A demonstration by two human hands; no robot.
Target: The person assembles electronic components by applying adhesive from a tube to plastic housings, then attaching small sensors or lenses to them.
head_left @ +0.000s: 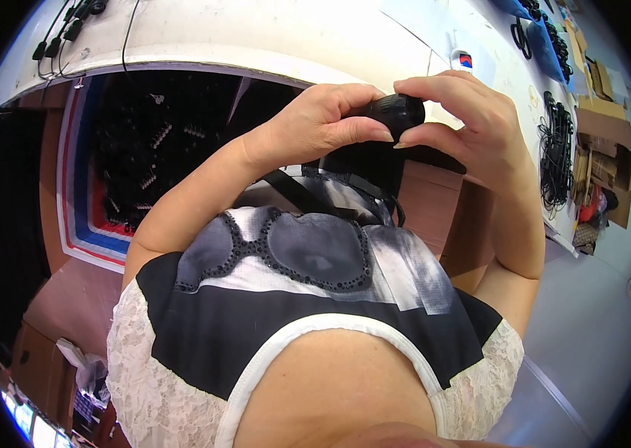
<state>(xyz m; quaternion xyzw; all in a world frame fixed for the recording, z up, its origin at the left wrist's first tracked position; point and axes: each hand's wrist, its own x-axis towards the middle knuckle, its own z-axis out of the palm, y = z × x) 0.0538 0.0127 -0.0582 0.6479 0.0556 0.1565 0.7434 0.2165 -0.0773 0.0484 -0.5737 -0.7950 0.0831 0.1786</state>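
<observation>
Both my hands meet at a short black cylindrical piece point(399, 113) with a ribbed side, held above the front edge of the white table. My left hand point(320, 116) closes round its left end with thumb and fingers. On the other end, the thumb and index finger of my right hand point(479, 116) pinch its rim from two sides. The far side of the piece and the other left fingers are partly hidden.
A white table point(255, 37) curves across the top, with black cables point(54, 48) at its left. Bundled black cables point(555, 149) lie at the right edge near cardboard boxes point(605, 127). A striped bag point(69, 179) filled with dark parts stands at lower left. A brown carton point(429, 201) is below my hands.
</observation>
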